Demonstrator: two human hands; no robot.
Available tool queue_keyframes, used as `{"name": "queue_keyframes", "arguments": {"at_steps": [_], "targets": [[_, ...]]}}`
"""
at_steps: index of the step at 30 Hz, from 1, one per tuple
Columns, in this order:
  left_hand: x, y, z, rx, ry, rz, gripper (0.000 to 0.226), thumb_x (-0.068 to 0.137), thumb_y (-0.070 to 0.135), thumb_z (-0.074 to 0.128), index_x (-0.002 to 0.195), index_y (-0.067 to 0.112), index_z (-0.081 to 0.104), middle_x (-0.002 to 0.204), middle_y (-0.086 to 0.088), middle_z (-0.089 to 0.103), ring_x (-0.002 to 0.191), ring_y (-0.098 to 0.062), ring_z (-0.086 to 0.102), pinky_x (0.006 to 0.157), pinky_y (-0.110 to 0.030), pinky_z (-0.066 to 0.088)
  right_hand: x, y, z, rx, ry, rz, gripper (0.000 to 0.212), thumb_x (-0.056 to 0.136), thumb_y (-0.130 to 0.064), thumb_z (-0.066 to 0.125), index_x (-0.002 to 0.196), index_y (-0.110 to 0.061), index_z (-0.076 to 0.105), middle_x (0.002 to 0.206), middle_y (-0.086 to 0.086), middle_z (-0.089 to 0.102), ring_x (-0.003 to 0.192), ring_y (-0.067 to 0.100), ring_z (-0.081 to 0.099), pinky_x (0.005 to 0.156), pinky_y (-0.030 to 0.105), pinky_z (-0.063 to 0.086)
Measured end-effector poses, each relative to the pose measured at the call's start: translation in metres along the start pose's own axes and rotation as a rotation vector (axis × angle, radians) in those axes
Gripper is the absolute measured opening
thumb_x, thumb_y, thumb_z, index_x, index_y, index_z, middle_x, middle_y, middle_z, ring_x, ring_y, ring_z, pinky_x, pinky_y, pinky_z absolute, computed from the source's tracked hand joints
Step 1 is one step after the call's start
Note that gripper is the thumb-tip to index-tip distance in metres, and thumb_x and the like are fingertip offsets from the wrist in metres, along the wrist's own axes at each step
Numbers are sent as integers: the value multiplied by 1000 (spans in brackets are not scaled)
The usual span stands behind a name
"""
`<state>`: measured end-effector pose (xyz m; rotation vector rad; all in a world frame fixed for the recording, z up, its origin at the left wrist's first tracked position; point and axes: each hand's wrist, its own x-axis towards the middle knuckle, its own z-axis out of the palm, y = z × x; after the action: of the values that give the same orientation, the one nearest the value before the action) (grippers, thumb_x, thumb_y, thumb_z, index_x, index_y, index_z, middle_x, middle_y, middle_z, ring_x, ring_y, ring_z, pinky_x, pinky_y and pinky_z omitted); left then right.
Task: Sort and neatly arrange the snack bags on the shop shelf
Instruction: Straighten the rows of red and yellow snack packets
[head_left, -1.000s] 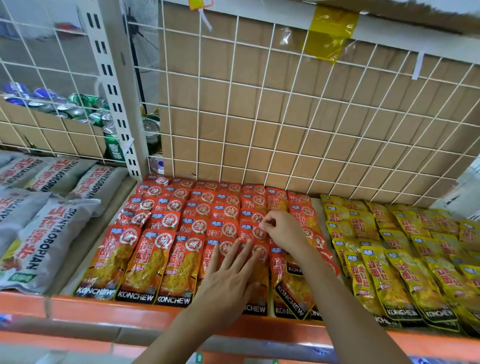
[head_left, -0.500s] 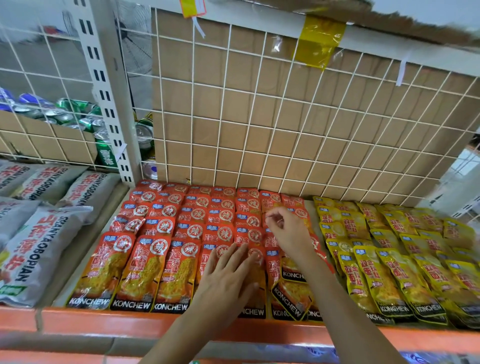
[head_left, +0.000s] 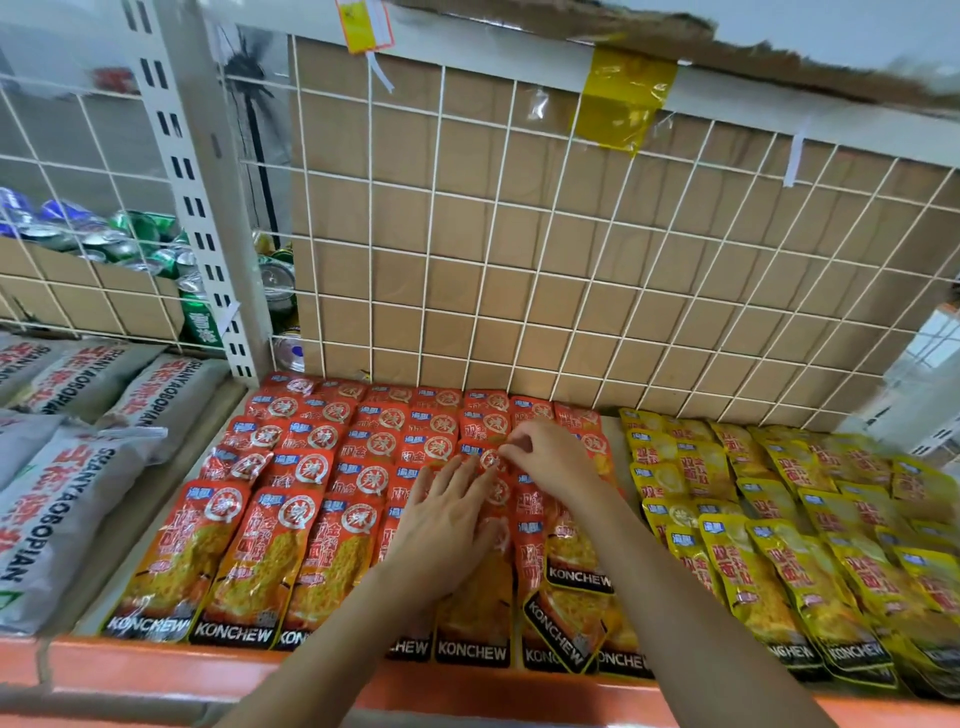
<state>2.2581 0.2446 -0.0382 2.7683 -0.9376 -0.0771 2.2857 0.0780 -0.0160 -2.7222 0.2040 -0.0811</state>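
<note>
Left hand (head_left: 441, 525) has slid nearer the right hand (head_left: 548, 460) on the red Konchew snack bags (head_left: 306, 467).
Left lies flat, fingers straight; right pinches one bag's top edge.

I am looking into a shop, at a stocked retail shelf. My landmark is the white slotted upright (head_left: 192, 218), the sort of post that shop racking hangs from. Right of it, dozens of identical red KONCHEW bags (head_left: 291, 519) lie in overlapping rows, and further right lie yellow KONCHEW bags (head_left: 779, 545) in like rows: many copies of one product. Left of the upright lie grey bags (head_left: 67, 499) printed SHANYAOBOPIAN. Behind it, through a white wire grid (head_left: 441, 260), I see drink cans (head_left: 130, 239) packed in a cardboard tray (head_left: 78, 280). Below the upright, nearer to me, runs the orange shelf edge (head_left: 156, 670). Up and right of it hangs a yellow tag (head_left: 363, 23).
</note>
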Motion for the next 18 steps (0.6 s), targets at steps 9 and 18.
{"name": "queue_keyframes", "arguments": {"at_steps": [9, 18], "targets": [[1, -1, 10, 103, 27, -31, 57, 92, 53, 23, 135, 25, 46, 136, 1, 53, 127, -14, 48, 108, -36, 15, 15, 4, 4, 116, -102, 25, 17, 89, -30, 59, 85, -14, 61, 78, -6, 57, 76, 11, 53, 69, 25, 40], [0, 0, 4, 29, -24, -49, 71, 92, 59, -1, 137, 28, 43, 144, 7, 42, 133, -12, 39, 109, -34, 5, 12, 11, 4, 267, -22, 16, 20, 91, -32, 56, 101, -16, 63, 102, -3, 64, 95, 12, 58, 82, 26, 45]]}}
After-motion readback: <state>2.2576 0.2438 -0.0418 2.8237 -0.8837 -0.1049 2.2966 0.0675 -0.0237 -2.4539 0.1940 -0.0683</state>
